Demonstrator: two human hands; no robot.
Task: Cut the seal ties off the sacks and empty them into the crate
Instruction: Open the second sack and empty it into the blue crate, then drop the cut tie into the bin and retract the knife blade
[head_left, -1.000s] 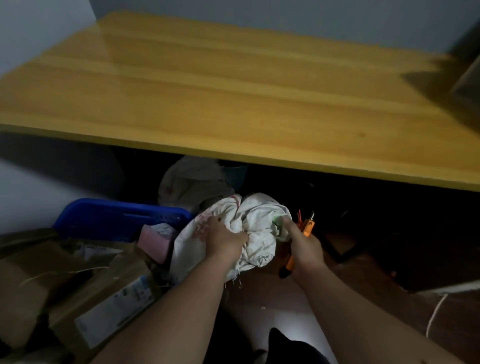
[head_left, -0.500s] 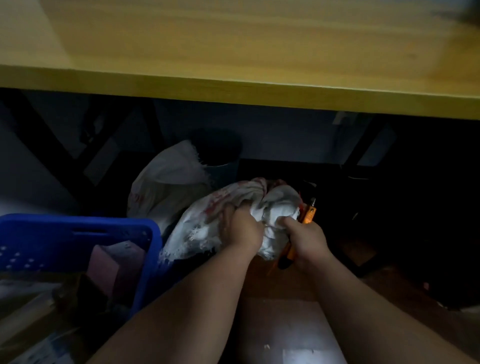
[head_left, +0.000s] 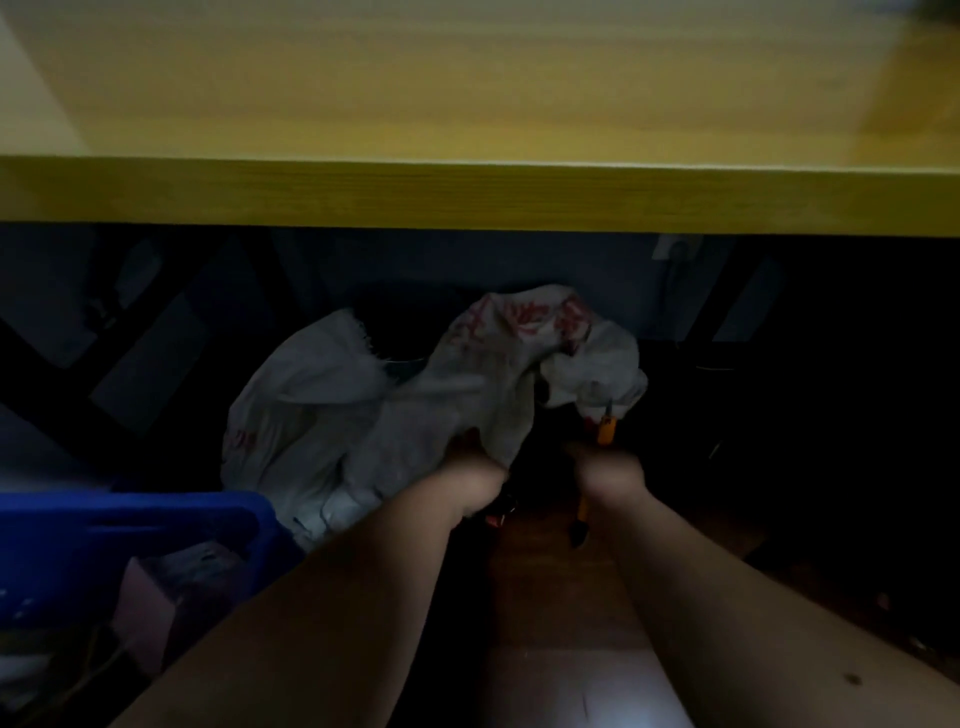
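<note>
Left hand (head_left: 470, 454) buried to the knuckles in a crumpled white woven sack with faded red print (head_left: 498, 364), fingers curled into the cloth and gripping a bunched fold of it. Sack held up off the floor under the near edge of the yellow wooden tabletop (head_left: 467, 195), slack and creased, red lettering showing along its far upper fold, a loose flap drooping to the right. Right hand (head_left: 608, 465) just right of the left, wrapped around a pair of orange-handled cutters (head_left: 605, 428); orange tip poking up out of the fist right against the drooping flap, dark lower handle end sticking out below the wrist. Whether the cutter blades bite on anything: cannot tell, too dim and blurred.

Behind and left of the held sack, a second pale white sack (head_left: 291, 410), frayed along its upper edge, slumped on the floor, with a small patch of red print low on its left side. Nearer and farther left, a blue plastic crate (head_left: 156, 525), rim touching or just beside that second sack, with pinkish and pale packets dimly visible inside. Brown wooden floor (head_left: 545, 597) between the two forearms, dark table legs in the shadow beyond.
</note>
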